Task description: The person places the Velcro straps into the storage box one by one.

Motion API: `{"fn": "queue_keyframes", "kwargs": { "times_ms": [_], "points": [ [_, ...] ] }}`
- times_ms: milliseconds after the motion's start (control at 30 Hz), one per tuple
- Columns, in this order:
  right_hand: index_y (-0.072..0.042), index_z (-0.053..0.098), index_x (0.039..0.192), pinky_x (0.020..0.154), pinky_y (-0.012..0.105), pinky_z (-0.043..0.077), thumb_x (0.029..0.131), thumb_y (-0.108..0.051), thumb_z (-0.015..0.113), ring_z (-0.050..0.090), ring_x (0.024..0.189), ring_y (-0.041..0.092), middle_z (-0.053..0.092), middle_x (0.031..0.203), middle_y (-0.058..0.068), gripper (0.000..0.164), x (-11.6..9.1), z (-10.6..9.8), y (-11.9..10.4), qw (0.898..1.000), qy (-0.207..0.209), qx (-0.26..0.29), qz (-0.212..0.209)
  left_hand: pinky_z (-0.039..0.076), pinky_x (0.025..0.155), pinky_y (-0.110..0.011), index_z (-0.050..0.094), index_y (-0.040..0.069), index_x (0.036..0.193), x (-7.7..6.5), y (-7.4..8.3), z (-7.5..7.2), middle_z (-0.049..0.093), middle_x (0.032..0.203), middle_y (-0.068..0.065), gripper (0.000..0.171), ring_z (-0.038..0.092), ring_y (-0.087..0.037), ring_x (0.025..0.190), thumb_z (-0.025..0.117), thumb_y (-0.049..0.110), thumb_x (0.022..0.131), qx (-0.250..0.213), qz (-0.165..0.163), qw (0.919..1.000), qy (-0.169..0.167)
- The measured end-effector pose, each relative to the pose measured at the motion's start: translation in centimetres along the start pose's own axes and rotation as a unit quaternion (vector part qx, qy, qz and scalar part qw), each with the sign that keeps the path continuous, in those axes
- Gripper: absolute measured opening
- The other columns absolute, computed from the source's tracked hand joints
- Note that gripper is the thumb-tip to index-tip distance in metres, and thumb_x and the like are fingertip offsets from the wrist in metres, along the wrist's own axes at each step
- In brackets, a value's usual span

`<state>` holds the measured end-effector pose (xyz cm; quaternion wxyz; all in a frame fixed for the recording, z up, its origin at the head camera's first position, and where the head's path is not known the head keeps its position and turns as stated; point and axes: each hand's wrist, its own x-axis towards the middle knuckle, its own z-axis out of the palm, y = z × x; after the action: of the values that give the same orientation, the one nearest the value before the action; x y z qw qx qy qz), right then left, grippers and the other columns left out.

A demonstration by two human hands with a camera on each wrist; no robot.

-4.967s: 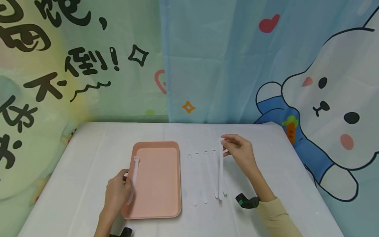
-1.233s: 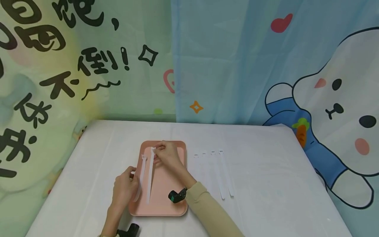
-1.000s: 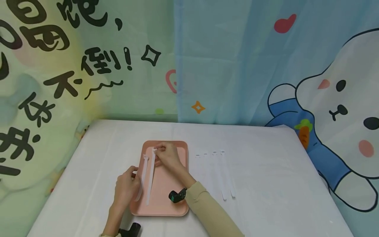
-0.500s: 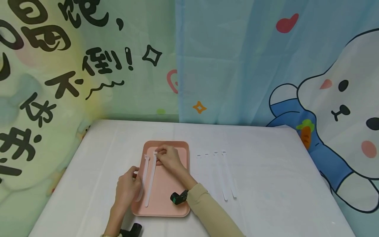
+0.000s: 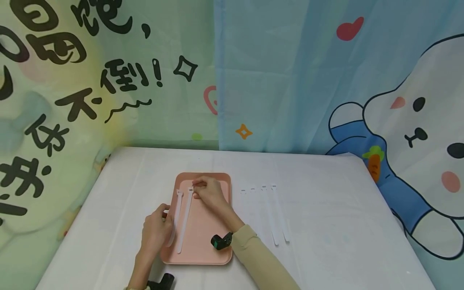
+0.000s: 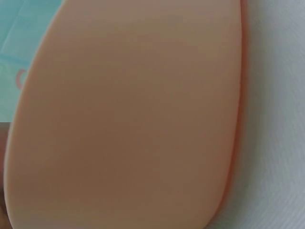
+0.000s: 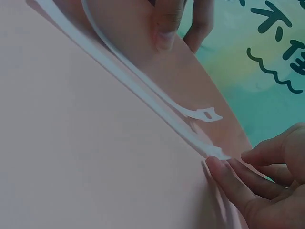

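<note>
A pink tray [image 5: 206, 225] lies on the table, its left rim gripped by my left hand [image 5: 156, 227], thumb inside and fingers outside. Two long white strips with slotted ends lie along the tray's left side. The left strip [image 5: 177, 215] rests near my left thumb. To its right lies the second strip [image 5: 185, 221]. My right hand [image 5: 211, 194] is just right of this second strip's far end, fingers loosely bent. In the right wrist view the right thumb [image 7: 224, 174] is against or very near that end, and the index finger stands apart from it.
Right of the tray, several more white strips [image 5: 278, 213] lie in a row on the white tablecloth [image 5: 333, 217]; some barely show against it. A printed curtain [image 5: 275, 80] hangs behind the table. Each wrist carries a small black camera [image 5: 221, 241].
Over five seconds my right hand has brought a white strip from the row into the tray. Its far end has been lowered, and the fingers have since shifted slightly right, off it.
</note>
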<state>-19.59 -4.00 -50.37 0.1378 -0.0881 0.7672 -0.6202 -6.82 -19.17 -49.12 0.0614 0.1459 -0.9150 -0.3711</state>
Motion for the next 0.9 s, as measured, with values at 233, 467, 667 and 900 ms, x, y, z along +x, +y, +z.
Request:
{"fn": "queue_keyframes", "kwargs": {
  "times_ms": [233,467,667,900],
  "points": [
    [0.006,0.069,0.118,0.073,0.033,0.061,0.096,0.005,0.060,0.074,0.091,0.034,0.072,0.111,0.021,0.024,-0.2,-0.9,-0.4,1.000,-0.001,0.014,-0.001,0.048,0.054,-0.035,0.067,-0.003,0.118,0.0,0.1,0.0,0.073,0.091,-0.022,0.028,0.066,-0.027,0.068,0.060,0.004,0.093,0.004,-0.006,1.0000,-0.002],
    [0.008,0.067,0.120,0.077,0.043,0.061,0.098,0.003,0.058,0.074,0.090,0.038,0.072,0.110,0.024,0.025,-0.9,-1.7,-1.0,0.999,-0.005,0.031,-0.010,0.048,0.054,-0.036,0.068,-0.002,0.118,-0.1,0.3,0.1,0.074,0.092,-0.023,0.028,0.067,-0.028,0.069,0.060,0.004,0.093,0.008,-0.011,0.9999,0.000],
    [0.012,0.066,0.118,0.078,0.036,0.061,0.098,0.004,0.059,0.074,0.093,0.033,0.073,0.107,0.025,0.023,-2.1,-3.2,-1.7,0.998,0.003,0.057,-0.040,0.048,0.055,-0.035,0.068,-0.002,0.118,-0.1,0.2,0.3,0.074,0.092,-0.022,0.028,0.068,-0.028,0.069,0.060,0.004,0.093,0.007,-0.010,0.9999,0.003],
    [0.007,0.070,0.115,0.077,0.037,0.061,0.097,0.000,0.065,0.074,0.092,0.035,0.072,0.107,0.028,0.020,-3.3,-5.4,-1.9,0.993,0.050,0.095,-0.058,0.049,0.055,-0.036,0.069,-0.003,0.117,-0.2,0.2,0.2,0.074,0.091,-0.024,0.028,0.069,-0.029,0.069,0.060,0.004,0.092,0.004,0.002,1.0000,0.006]
  ]
}}
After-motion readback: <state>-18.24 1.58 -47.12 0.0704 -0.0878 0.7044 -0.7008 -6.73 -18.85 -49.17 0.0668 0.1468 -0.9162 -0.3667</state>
